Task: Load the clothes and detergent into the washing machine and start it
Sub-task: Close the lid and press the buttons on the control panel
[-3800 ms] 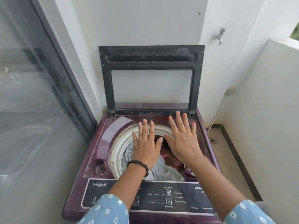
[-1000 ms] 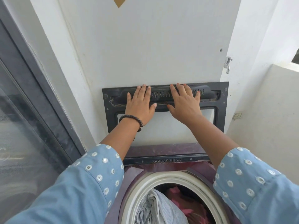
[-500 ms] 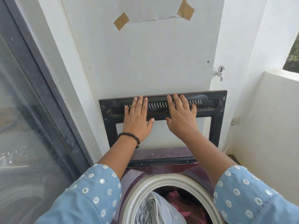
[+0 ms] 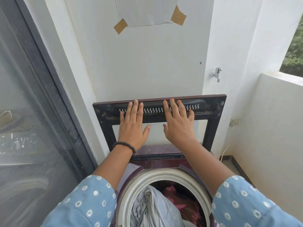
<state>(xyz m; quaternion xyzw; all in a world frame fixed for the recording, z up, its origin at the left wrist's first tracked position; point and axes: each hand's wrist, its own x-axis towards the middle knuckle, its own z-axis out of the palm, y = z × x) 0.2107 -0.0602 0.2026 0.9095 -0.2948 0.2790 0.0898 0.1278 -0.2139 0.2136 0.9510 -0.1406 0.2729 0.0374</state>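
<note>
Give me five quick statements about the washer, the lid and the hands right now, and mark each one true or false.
1. The lid of the washing machine stands raised. True.
2. The left hand grips a detergent bottle. False: it lies flat with straight fingers on the lid and holds nothing.
3. Clothes lie in the drum. True: grey and pink fabric shows inside.
4. The right hand is down in the drum. False: it is up on the lid with fingers spread.
5. A tap is fixed on the wall to the right of the lid. True.
</note>
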